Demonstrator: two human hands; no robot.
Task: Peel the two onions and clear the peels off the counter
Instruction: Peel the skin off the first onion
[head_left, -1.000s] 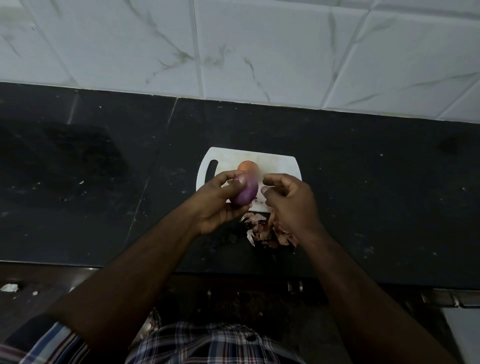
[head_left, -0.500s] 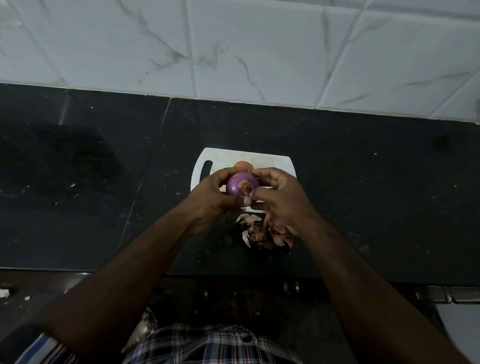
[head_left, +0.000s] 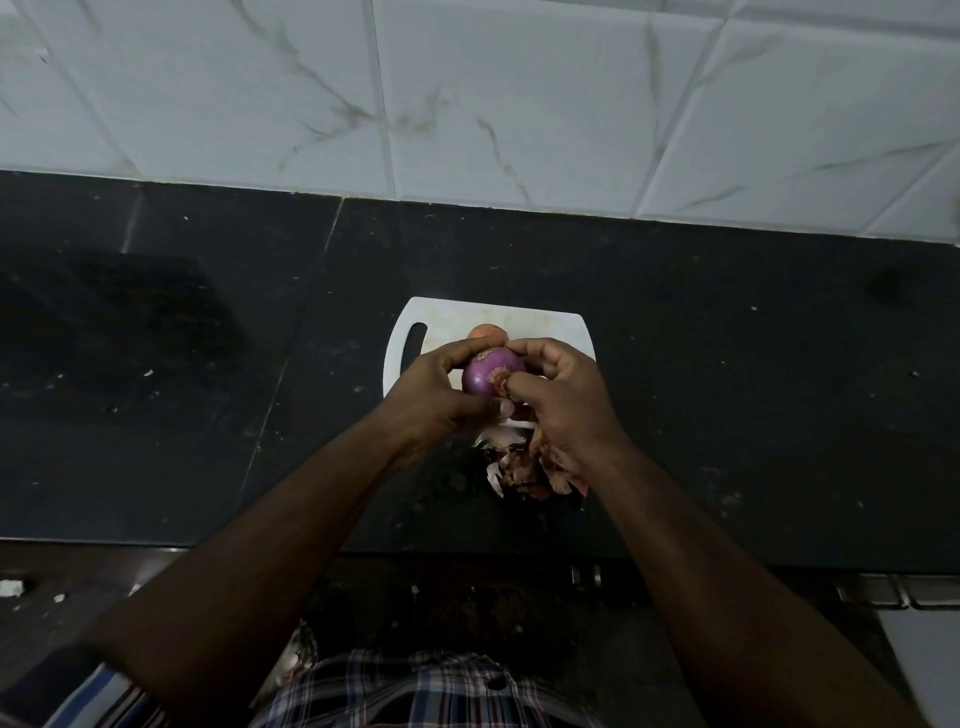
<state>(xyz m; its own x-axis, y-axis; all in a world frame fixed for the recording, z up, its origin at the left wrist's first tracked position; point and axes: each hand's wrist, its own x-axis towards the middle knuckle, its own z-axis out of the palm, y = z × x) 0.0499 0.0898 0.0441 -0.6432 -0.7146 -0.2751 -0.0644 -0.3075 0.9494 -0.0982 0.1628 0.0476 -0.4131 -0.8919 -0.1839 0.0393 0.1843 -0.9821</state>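
Note:
My left hand (head_left: 436, 392) grips a shiny purple onion (head_left: 485, 375) above the white cutting board (head_left: 524, 319), thumb below and fingers over its top. My right hand (head_left: 563, 400) curls against the onion's right side, its fingertips pinching a bit of dry skin at the onion's end. A second onion (head_left: 485, 330), still in its orange-brown skin, lies on the board behind my hands and is mostly hidden. A heap of brown and white peels (head_left: 527, 470) lies on the black counter just in front of the board, under my right wrist.
The black stone counter (head_left: 753, 405) stretches left and right, with small crumbs scattered on it. A white tiled wall (head_left: 519, 98) rises behind. The counter's front edge runs below my forearms, with drawer handles (head_left: 893, 595) at the lower right.
The onion has been turned in my left hand so its end faces up and right. My right hand has closed in on it and now pinches skin at that end.

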